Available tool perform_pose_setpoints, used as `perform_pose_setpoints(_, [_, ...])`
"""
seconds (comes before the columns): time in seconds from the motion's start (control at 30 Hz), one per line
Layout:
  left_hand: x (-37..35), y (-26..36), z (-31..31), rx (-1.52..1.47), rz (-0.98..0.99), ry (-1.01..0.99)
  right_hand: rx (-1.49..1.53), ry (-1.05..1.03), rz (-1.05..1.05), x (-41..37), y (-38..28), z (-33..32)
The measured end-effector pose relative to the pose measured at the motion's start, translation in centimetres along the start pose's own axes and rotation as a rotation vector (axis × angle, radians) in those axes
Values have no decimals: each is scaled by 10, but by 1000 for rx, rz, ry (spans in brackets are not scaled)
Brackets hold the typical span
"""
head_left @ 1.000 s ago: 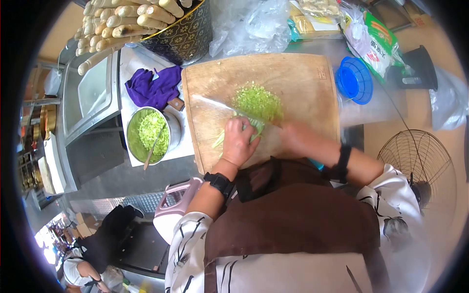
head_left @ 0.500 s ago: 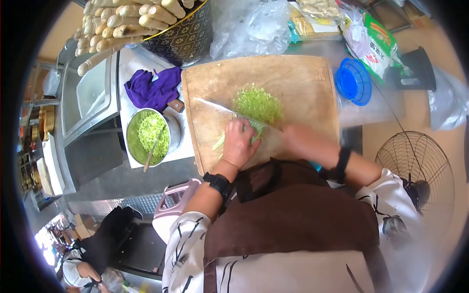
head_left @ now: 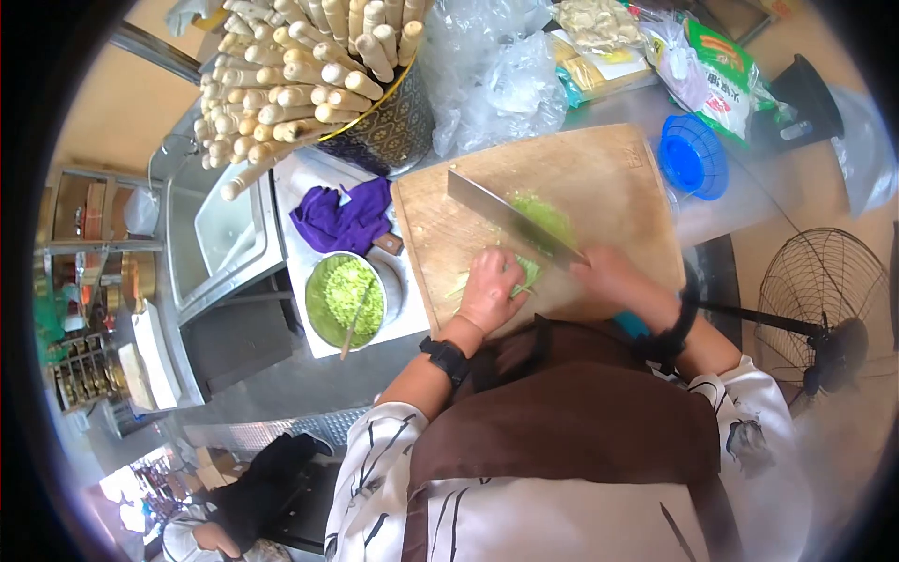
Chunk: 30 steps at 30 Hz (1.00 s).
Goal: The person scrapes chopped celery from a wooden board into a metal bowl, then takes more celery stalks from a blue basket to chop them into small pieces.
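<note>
— On the board (head_left: 440, 225), what is seen?

— The knife (head_left: 513, 218) is held slantwise over the chopped greens (head_left: 547, 214), with its tip pointed to the upper left. Part of the pile is covered by the blade; whether the edge is touching the board cannot be told.

— And how is it gripped?

— By the right hand (head_left: 604, 274), whose fingers are clamped on the handle at the lower right end. The handle itself is mostly hidden by them.

— The left hand (head_left: 492, 288)?

— It is set on the near part of the board, with its fingers bent and kept together, clamped down on the strips (head_left: 529, 273). Pale green ends are left showing on both sides of it (a dark watch (head_left: 445, 359) is worn on that wrist).

— What is placed to the left?

— Just beside the board, a metal pot (head_left: 391, 290) is seen, partly filled with pale green bits (head_left: 351, 284). A spoon (head_left: 351, 334) is leaned in it, its handle brought out over the near rim. Above the pot, a purple cloth (head_left: 342, 217) is bunched up.

— And farther off?

— Beyond the cloth, a patterned bucket (head_left: 398, 122) is packed with pale sticks (head_left: 281, 94). Clear plastic bags (head_left: 496, 75) are heaped to its right. A blue basket (head_left: 693, 157) is placed near the board's right edge, and a fan (head_left: 815, 328) is seen at the lower right.
</note>
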State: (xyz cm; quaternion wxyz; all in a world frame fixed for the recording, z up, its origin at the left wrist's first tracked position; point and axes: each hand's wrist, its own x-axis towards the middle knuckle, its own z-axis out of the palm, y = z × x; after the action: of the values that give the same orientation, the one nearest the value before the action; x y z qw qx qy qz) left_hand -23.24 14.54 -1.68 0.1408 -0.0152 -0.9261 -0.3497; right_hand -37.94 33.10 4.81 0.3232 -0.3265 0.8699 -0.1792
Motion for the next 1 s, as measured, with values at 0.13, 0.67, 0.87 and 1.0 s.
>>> perform_pose_setpoints(0.13, [4, -13, -6, -18, 57, -16, -43, 89, -56, -8, -6, 6])
perform_pose_setpoints(0.67, [16, -26, -17, 20, 134, -112, -17, 25, -48, -3, -16, -12])
perform_pose_setpoints(0.87, [16, -28, -13, 53, 152, -80, -37, 13, -53, 0, -17, -15])
perform_pose_setpoints(1.0, [18, -32, -13, 34, 173, -124, -66, 88, -71, -2, -12, 1])
